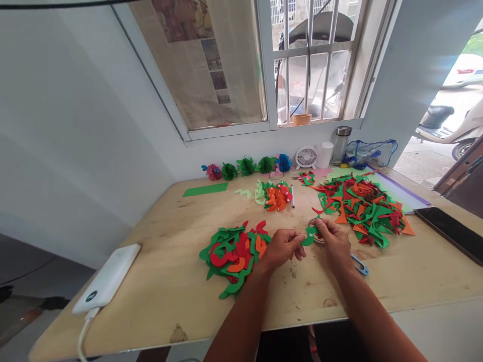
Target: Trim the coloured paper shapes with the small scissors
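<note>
Between my two hands is a small green paper piece [308,237] with a whitish patch on it. My left hand [284,246] pinches its left end, and my right hand [332,241] holds its upper right side. Behind the piece, partly hidden by my right hand, a roll of tape [319,240] lies on the table. Left of my left hand is a pile of curved red, green and orange cutouts [236,256]. A blue cutter [359,265] rests beside my right wrist, partly covered by it.
A large heap of paper scraps [368,206] and a black phone [451,234] occupy the right. Further back are a smaller orange and green pile [275,195], a pen [292,196], paper figures [247,166] and a fan [306,157]. A white power bank [107,279] lies left.
</note>
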The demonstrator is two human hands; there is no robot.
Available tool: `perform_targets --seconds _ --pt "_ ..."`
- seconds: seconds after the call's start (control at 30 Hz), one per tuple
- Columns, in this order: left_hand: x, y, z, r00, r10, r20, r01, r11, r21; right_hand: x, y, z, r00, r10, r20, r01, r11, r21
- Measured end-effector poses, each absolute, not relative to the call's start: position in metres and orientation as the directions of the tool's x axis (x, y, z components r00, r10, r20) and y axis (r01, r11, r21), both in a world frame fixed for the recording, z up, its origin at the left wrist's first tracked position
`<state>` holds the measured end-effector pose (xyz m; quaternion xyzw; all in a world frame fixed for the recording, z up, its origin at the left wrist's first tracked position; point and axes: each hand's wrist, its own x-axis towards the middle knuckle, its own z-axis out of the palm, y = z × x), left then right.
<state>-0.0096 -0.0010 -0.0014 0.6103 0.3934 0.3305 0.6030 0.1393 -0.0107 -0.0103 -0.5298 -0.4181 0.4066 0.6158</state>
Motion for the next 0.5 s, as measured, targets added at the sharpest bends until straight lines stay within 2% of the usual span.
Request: perform_targets --seconds 0.17,0.4,0.5 --pt "-0.011 -0.004 0.005 0.385 0.917 -0.108 0.057 0.094 0.994 0.141 -0.008 -0.012 0.394 0.915 0.087 -0.096 0.135 -0.986" --pt "-0.02 0.035 0.017 0.085 0.978 -0.191 -0.255 0.206 0.945 0.143 -0.004 -0.018 0.471 0.881 0.045 -0.203 0.157 -0.967" --pt "-0.025 0.065 0.026 0.015 0.955 -0.296 -0.35 0.282 0.893 0.143 -0.004 -0.019 0.462 0.886 0.044 -0.222 0.164 -0.961"
